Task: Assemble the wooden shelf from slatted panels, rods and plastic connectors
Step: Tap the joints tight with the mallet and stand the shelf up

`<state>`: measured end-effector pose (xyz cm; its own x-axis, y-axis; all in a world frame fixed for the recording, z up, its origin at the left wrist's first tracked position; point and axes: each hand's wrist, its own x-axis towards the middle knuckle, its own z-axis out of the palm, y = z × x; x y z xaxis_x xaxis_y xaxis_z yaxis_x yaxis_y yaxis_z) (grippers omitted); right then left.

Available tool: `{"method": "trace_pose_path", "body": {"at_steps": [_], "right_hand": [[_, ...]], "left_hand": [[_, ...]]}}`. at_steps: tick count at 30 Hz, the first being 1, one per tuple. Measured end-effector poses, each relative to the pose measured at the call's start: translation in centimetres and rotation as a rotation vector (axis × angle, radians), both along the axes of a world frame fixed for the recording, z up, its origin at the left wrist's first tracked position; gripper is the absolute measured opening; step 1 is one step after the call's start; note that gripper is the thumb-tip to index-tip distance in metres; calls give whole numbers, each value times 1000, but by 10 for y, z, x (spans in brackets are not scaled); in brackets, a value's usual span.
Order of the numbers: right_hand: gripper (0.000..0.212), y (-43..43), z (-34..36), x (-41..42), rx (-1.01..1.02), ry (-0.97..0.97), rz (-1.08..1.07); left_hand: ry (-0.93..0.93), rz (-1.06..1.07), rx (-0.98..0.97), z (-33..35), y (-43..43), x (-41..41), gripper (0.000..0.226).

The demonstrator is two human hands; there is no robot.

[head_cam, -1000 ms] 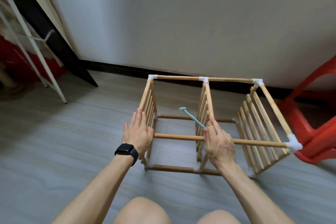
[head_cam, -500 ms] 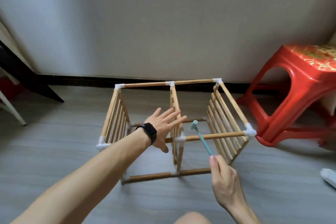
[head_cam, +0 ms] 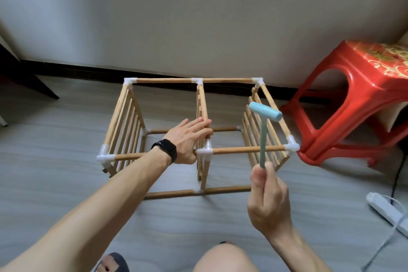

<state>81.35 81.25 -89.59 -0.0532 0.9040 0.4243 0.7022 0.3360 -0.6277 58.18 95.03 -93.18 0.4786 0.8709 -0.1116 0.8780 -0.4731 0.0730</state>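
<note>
Nearest, the right hand (head_cam: 268, 201) is clamped round the bottom of the thin handle of a pale blue plastic mallet (head_cam: 263, 137). The mallet's head is raised over the right bay. Gripped that low on a slim handle, a blow could land off-centre and glance onto a slat or rod instead of a joint.

Just beyond, the near wooden rod (head_cam: 242, 150) meets the white plastic T-shaped connector (head_cam: 204, 151) at the front middle. The left hand (head_cam: 187, 139) lies with fingers nearly straight over the top rail of the middle slatted panel (head_cam: 202, 99), and its thumb is just beside that connector. If the strike is aimed there, the thumb is the likeliest casualty.

The light wooden shelf frame (head_cam: 125, 121) rests on the grey floor (head_cam: 55, 150) near the far wall. Braced by one hand only, it may skid or twist under a hit and loosen its far joints. On the right, a red plastic stool (head_cam: 353, 99) stands just beside the near right corner, crowding a swing there.
</note>
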Motion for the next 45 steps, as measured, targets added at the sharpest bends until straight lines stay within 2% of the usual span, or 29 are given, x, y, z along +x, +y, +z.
{"method": "trace_pose_path", "body": {"at_steps": [2, 3, 6, 8, 10, 13, 16, 17, 19, 22, 27, 32, 36, 40, 45], "right_hand": [[28, -2, -13, -1, -245, -369, 57], [30, -3, -18, 1, -358, -423, 65], [30, -8, -15, -4, -191, -173, 34], [24, -6, -12, -8, -165, -289, 37], [25, -6, -15, -7, -301, -390, 46], [32, -5, -15, -2, -203, -261, 4], [38, -4, -21, 0, -376, -473, 84], [37, -4, -22, 1, -438, -462, 81], [40, -5, -17, 8, -402, -266, 60], [48, -10, -18, 28, -369, -119, -43], [39, -22, -26, 72, -450, -28, -260], [37, -48, -38, 94, -497, 43, -383], [37, -64, -45, 101, -535, 61, -413], [37, -69, -41, 106, -543, 51, -419], [37, -66, -30, 113, -530, -26, -432]], "left_hand": [[3, 2, 7, -1, -1, 1, 91], [1, 4, 10, -1, -2, 1, 91], [-4, 3, 14, -1, 1, 0, 89], [-11, 0, 4, 0, -1, 0, 89], [-8, 2, 7, -1, -2, 0, 89], [-11, 11, 1, -1, -2, -1, 89], [-5, -3, 0, -1, -2, 0, 89], [0, -5, 4, -3, -2, -1, 89], [3, 11, 11, -3, -5, -5, 91], [11, 5, -16, -2, -18, -12, 90], [-108, 8, -71, -3, -49, -28, 91], [-3, -3, -6, 2, -68, -22, 103], [23, -146, 28, 10, -62, 31, 99], [-10, -221, -29, 20, -36, 113, 114], [186, -290, -16, 21, 6, 174, 127]]}}
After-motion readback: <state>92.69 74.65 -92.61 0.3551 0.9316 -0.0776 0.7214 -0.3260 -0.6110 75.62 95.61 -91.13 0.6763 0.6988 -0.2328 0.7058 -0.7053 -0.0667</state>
